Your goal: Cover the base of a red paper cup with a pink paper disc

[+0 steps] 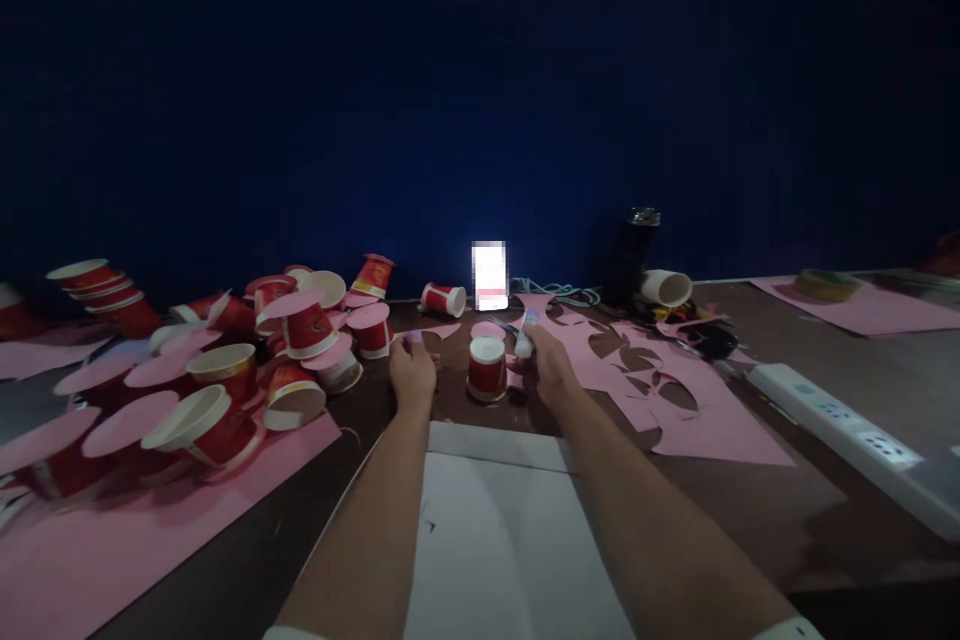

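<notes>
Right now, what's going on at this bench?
A person's right hand holds a white tube, and the left hand has a small purple thing at its fingertips. A red cup stands between the hands, touched by neither as far as I can tell. More red cups, many with pink discs, crowd the left side; cut pink paper lies on the right.

Left side jammed: paper cups (309,332) crowd the table (453,378) up to the left hand (413,372). Narrow bare gap between that hand and the upright red cup (487,375); right hand (550,360) close on its other side. Far side: lit screen (490,272), then blue wall (300,100). Right: cut pink paper (589,360) lies low, passable overhead; black bottle (625,262) and power strip (840,428) obstruct farther out.
</notes>
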{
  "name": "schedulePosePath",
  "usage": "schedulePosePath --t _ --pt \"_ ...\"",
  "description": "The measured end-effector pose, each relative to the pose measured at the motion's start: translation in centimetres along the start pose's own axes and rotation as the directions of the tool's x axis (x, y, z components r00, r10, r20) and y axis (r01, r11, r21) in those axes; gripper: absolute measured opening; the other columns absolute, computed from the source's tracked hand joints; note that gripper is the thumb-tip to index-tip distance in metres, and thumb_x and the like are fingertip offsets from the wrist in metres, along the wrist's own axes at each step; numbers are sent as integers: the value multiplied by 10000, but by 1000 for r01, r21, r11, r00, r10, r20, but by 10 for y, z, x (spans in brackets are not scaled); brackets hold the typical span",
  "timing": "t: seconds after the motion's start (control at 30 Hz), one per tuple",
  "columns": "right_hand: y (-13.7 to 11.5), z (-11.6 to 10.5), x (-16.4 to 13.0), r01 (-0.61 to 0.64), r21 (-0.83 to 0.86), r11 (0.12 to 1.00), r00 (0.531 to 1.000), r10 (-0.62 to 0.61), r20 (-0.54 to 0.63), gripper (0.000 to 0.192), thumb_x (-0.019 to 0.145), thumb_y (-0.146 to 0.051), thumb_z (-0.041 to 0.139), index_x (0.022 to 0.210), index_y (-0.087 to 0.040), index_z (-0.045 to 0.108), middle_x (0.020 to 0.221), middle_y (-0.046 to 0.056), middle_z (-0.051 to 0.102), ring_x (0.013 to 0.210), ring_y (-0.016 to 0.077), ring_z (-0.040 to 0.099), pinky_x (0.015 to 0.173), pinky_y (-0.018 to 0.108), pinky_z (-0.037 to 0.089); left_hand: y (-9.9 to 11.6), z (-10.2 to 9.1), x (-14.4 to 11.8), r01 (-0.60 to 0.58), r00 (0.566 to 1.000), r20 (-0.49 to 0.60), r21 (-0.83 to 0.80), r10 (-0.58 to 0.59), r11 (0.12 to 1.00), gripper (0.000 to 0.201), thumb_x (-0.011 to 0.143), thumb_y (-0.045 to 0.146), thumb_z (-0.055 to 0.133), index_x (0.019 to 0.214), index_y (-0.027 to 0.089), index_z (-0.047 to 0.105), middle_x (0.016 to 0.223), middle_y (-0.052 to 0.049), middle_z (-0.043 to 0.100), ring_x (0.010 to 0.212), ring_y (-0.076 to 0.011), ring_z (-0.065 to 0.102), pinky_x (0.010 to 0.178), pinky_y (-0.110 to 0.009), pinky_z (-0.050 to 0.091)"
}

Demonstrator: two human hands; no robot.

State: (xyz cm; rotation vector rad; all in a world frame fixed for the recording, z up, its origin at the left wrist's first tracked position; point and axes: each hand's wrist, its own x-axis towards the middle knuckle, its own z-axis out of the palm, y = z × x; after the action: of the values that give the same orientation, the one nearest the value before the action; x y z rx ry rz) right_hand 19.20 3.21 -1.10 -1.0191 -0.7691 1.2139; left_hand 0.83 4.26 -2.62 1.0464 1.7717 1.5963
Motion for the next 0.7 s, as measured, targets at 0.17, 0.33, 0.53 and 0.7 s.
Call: schedulePosePath --t 0.17,0.33,0.53,0.7 --pt "-6 -2 -3 -238 8 971 962 234 143 178 711 -358 566 700 -185 528 484 -62 445 407 78 378 437 246 484 1 -4 0 -58 995 -86 8 58 998 352 899 352 362 1147 135 486 1038 -110 617 576 -105 623 491 -228 497" --pt "-11 -2 -8 -321 31 946 928 308 208 144 723 -314 572 713 -174 543 530 -50 483 427 73 401 484 266 516 -2 -1 0 95 995 10 48 -95 994 356 891 387 334 1133 169 476 886 -86 643 477 -130 594 383 -236 436" --pt "4 7 -6 -269 109 957 957 252 145 155 726 -331 608 702 -193 540 573 -26 535 523 117 507 565 308 548 -4 0 -1 88 996 -4 55 -88 995 362 891 369 332 1140 153 479 677 -31 610 403 -131 539 389 -243 417" --pt "17 12 -2 -202 133 970 964 173 202 199 702 -373 660 751 -200 577 644 -21 603 643 131 587 636 257 528 -3 1 -1 -68 989 -136 -40 62 997 318 829 308 501 1093 134 518 875 -71 625 548 -110 582 493 -238 468"
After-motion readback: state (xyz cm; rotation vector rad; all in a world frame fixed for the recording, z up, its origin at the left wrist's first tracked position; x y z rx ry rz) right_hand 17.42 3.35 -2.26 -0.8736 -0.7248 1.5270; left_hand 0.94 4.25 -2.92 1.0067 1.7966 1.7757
